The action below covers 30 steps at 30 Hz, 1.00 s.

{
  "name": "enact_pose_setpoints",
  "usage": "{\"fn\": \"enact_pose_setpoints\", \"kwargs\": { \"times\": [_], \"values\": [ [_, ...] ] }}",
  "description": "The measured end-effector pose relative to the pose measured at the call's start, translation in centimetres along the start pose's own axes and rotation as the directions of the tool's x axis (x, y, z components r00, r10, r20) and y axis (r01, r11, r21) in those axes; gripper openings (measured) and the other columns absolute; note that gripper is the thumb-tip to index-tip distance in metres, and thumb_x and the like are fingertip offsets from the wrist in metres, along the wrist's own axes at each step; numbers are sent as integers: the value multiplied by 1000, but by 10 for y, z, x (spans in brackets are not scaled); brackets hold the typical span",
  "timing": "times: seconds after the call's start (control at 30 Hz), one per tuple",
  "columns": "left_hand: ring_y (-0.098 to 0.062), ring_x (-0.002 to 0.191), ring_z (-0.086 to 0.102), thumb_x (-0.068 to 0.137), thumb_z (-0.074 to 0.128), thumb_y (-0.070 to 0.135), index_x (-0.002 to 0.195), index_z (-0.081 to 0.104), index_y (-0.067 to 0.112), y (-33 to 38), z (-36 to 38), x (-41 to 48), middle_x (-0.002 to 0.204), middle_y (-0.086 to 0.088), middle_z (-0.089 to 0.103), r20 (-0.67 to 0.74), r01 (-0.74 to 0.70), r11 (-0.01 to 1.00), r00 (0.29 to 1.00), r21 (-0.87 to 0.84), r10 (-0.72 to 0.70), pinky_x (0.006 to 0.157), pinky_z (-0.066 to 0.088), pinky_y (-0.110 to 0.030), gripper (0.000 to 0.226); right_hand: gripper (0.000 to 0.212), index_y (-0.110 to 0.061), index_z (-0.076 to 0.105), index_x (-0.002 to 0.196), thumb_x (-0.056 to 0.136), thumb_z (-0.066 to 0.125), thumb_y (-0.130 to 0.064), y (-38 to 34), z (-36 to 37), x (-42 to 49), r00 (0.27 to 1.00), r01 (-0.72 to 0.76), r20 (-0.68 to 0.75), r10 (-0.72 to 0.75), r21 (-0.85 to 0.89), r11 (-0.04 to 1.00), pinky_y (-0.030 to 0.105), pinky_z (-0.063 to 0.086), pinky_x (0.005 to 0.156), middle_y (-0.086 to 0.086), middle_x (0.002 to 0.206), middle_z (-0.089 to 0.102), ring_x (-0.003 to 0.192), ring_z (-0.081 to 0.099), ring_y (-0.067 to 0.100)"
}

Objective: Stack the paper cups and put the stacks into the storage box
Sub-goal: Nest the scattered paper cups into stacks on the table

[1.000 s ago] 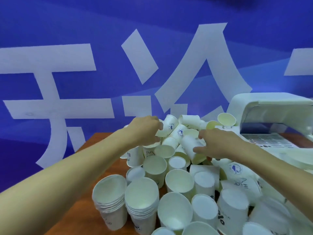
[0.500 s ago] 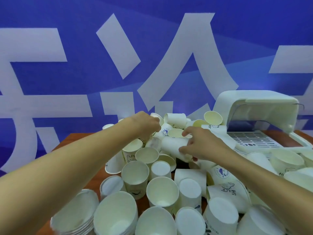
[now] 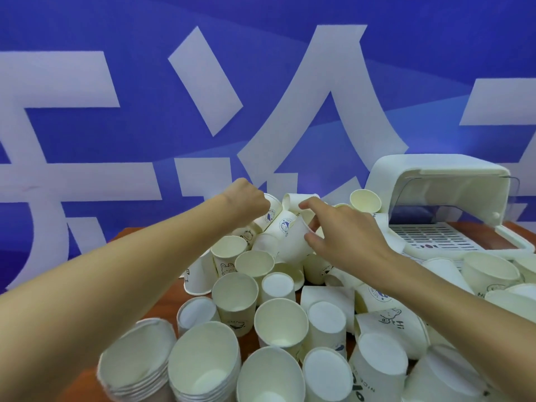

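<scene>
Two stacks [image 3: 136, 364] stood in front. The left hand [image 3: 246, 200] gripped a top cup [image 3: 271, 213]. The right hand [image 3: 346, 236] had lifted its tilted cup [image 3: 287, 237] beside that one, fingers curled round it, ready to join them. The storage box [image 3: 441, 172] sat open.

Blue backdrop wall [image 3: 145, 30] with large white characters [image 3: 319, 111]; brown wooden table [image 3: 174, 300] below.
</scene>
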<state>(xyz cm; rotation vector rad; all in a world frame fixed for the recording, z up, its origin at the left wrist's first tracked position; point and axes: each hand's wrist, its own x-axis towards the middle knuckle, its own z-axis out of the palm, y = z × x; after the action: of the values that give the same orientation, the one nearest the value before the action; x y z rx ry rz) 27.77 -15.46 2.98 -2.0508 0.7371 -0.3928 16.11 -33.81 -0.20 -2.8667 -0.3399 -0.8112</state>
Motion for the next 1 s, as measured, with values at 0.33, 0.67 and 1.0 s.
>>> {"fn": "enact_pose_setpoints", "kwargs": {
  "times": [0.33,0.67,1.0],
  "values": [
    [-21,62,49,89,65,23,91,64,18,-36,-17,-91,70,1,52,-40,238,932,965,-272,-258,48,20,-26,5,35,-29,57,125,90,55,-25,-31,-13,-6,995,72,-76,-70,27,997,30,33,63,-6,109,72,93,63,23],
    [-13,73,58,85,69,50,90,69,29,-58,-36,-224,82,13,66,-63,294,744,910,-600,-410,53,42,-26,21,17,-35,72,98,86,61,-41,-102,-37,-19,977,204,-94,-191,166,965,29,37,63,-14,80,67,80,60,17],
    [-10,68,58,85,69,50,91,70,30,-46,-52,-328,81,13,69,-92,312,777,900,-547,-426,54,49,-26,21,16,-38,68,86,83,58,-50,-152,-73,-53,945,321,-110,-307,149,935,29,31,66,-18,71,61,72,55,8]
  ]
}}
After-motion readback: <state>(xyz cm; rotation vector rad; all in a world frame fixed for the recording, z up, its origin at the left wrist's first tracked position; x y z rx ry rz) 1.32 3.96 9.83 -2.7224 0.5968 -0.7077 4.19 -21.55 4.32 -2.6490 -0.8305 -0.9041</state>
